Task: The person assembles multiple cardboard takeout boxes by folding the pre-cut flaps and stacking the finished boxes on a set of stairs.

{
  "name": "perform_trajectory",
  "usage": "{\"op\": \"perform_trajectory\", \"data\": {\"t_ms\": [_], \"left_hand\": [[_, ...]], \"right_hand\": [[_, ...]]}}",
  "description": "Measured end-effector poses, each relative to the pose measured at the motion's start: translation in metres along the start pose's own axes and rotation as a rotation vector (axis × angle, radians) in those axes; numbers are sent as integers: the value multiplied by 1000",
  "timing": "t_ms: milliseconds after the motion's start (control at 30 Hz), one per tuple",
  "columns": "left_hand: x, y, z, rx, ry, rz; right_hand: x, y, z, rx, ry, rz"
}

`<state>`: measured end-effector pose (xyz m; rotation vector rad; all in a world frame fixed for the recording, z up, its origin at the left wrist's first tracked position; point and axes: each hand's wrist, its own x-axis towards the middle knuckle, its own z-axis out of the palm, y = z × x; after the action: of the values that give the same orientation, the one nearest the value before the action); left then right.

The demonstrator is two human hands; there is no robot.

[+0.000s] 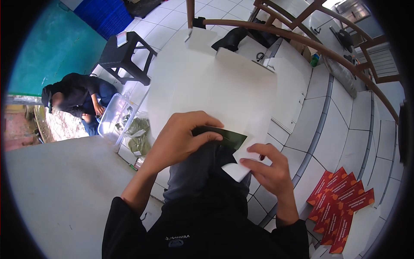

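Observation:
My left hand (183, 136) pinches a dark green flat piece (233, 139), perhaps card or a packet, between thumb and fingers. Its left end is hidden in the hand. To the right, my right hand (271, 169) has thumb and index finger closed on a white paper piece (236, 171), whose lower part curls toward me. The white piece lies against the green one; whether they are joined I cannot tell. Both hands are above my lap, at the near edge of a white table (211, 82).
Several red printed cards (340, 203) lie fanned at the lower right, by tiled steps (319, 116). A person (82, 93) crouches at the left beside a clear plastic tub (113, 116) and bagged green material (138, 131). A black stool (125, 56) stands behind; a brown rail (297, 36) curves overhead.

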<state>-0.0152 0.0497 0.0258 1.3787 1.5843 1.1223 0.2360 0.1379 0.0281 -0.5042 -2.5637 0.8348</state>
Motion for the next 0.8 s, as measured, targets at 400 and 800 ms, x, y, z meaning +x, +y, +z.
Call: {"op": "perform_trajectory", "data": {"t_ms": [400, 800], "left_hand": [[-9, -2, 13, -230, -73, -60], [-9, 1, -8, -75, -212, 44]], "right_hand": [[19, -7, 21, 79, 355, 27], [17, -22, 28, -93, 57, -6]]}}
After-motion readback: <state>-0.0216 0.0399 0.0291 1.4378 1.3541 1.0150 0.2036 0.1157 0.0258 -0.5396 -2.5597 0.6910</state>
